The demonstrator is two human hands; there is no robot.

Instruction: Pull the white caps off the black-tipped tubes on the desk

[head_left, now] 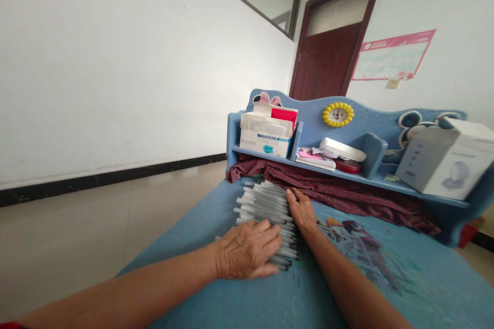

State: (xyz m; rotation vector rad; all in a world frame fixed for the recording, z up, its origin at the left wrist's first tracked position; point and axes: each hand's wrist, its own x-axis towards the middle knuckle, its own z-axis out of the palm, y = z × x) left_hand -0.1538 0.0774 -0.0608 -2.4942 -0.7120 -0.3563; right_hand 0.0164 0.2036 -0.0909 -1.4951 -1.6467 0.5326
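Note:
A long row of grey-white pens [262,203] with dark tips lies side by side on the blue desk top [293,293]. My left hand [247,249] rests palm down on the near end of the row, fingers flat and slightly curled over the pens. Along the right edge of the row lies my right hand [301,212], fingers stretched out against the pen tips. Neither hand grips anything.
A red checked cloth [347,193] lies bunched behind the pens under the desk's shelf. On the shelf stand a box of papers [266,136], books [316,158], a white case [343,149] and a white carton [443,162]. Tiled floor lies left; a brown door [328,59] stands behind.

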